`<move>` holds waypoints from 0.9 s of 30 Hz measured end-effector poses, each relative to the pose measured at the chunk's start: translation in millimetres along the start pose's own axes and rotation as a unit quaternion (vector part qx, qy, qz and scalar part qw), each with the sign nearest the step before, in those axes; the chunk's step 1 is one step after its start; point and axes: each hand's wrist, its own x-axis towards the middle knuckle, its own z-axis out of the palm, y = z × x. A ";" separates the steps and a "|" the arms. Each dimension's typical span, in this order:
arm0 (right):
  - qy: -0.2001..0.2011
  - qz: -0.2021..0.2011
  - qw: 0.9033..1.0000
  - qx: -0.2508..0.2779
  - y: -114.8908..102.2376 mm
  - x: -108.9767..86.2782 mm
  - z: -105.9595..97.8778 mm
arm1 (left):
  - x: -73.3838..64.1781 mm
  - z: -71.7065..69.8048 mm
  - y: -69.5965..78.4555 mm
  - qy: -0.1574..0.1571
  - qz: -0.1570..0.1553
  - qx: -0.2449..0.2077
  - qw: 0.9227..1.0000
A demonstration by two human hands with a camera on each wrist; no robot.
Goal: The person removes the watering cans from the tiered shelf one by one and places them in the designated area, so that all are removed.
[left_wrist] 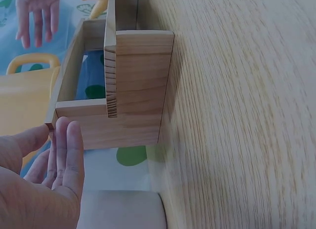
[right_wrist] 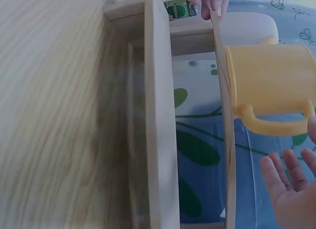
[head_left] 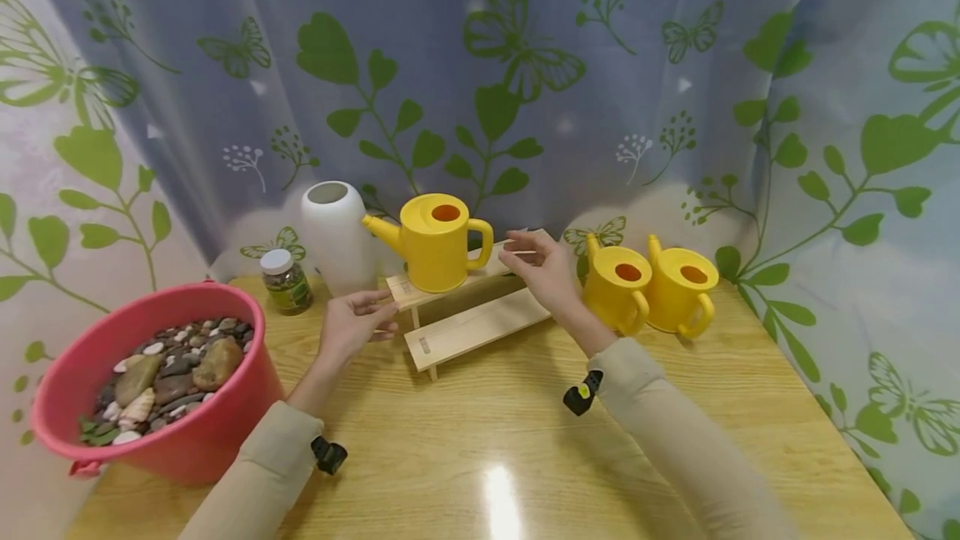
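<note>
A two-step wooden stand (head_left: 480, 327) sits on the table with a yellow watering can (head_left: 435, 244) upright on its upper step, spout to the left. My left hand (head_left: 356, 325) is at the left end of that step. Its thumb lies on the board's edge and its fingertips reach just below, pinching the corner (left_wrist: 49, 125). My right hand (head_left: 542, 269) hovers over the stand's right part, beside the can's handle (head_left: 483, 242). In the right wrist view, its fingers (right_wrist: 296, 174) are spread apart from the handle and hold nothing.
Two more yellow watering cans, one nearer (head_left: 617, 286) and one farther right (head_left: 681, 290), stand right of the stand. A white vase (head_left: 337, 236) and a lidded jar (head_left: 287, 283) stand behind my left hand. A pink bucket (head_left: 258, 357) of stones is at the left. A patterned curtain (head_left: 570, 140) hangs behind.
</note>
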 end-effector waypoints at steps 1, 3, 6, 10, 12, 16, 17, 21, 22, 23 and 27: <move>-0.003 0.001 1.000 -0.003 -0.8 2.8 3.6 | -0.2 0.1 0.1 0.001 0.000 0.001 1.000; -0.012 0.008 1.000 -0.004 -2.0 8.0 9.3 | -0.3 0.0 0.2 0.001 0.000 0.004 1.000; -0.028 0.016 0.999 -0.005 -4.3 14.1 14.6 | 0.3 0.1 0.0 0.001 0.001 0.007 1.000; -0.043 0.020 0.999 0.004 -7.0 19.5 17.9 | 1.1 -0.8 -1.4 0.000 0.002 0.007 1.000; -0.047 0.018 0.999 0.010 -7.9 21.1 18.8 | 1.0 -1.2 -2.0 0.003 0.000 0.005 1.000; -0.057 0.017 0.998 0.024 -9.6 20.7 17.4 | 1.0 -0.7 -1.3 0.000 0.001 0.004 1.000; -0.061 0.017 0.998 0.027 -9.7 19.9 16.6 | 1.1 -0.4 -1.1 0.000 0.000 0.003 1.000; -0.080 0.017 0.996 0.039 -10.4 13.6 11.8 | 1.4 -0.1 -0.9 0.001 0.002 0.003 1.000; -0.082 0.017 0.996 0.041 -11.1 11.0 10.2 | 1.2 -0.2 -1.2 0.003 0.001 0.004 1.000; -0.084 0.014 0.995 0.043 -11.9 8.1 8.0 | 1.1 -0.3 -1.3 0.004 0.001 0.007 1.000; -0.080 -0.003 0.995 0.059 -16.7 -5.9 -6.4 | 0.9 -0.6 -1.8 0.006 0.000 0.012 1.000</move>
